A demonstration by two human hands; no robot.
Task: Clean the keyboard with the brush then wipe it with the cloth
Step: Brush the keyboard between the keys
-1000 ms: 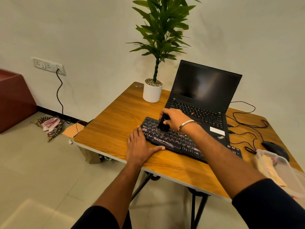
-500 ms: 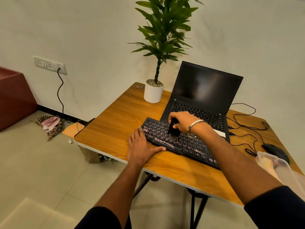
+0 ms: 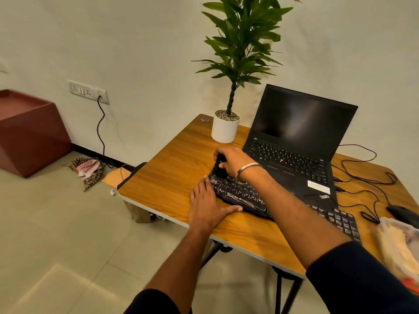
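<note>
Bare table (image 3: pixel 172 168) left of keyboard (image 3: pixel 240 196): open passage. Behind the keyboard, open laptop (image 3: pixel 292 155) blocks; potted plant (image 3: pixel 225 130) stands at the far corner. Right side crowded: cables (image 3: pixel 362 177), mouse (image 3: pixel 401 211), plastic container (image 3: pixel 399 243).

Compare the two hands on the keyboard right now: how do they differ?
The right hand is curled around the brush at the keyboard's far left corner; the left hand lies flat and empty, bracing its near left edge. Only the right wrist wears a bangle. Both touch the keyboard's left end.
</note>
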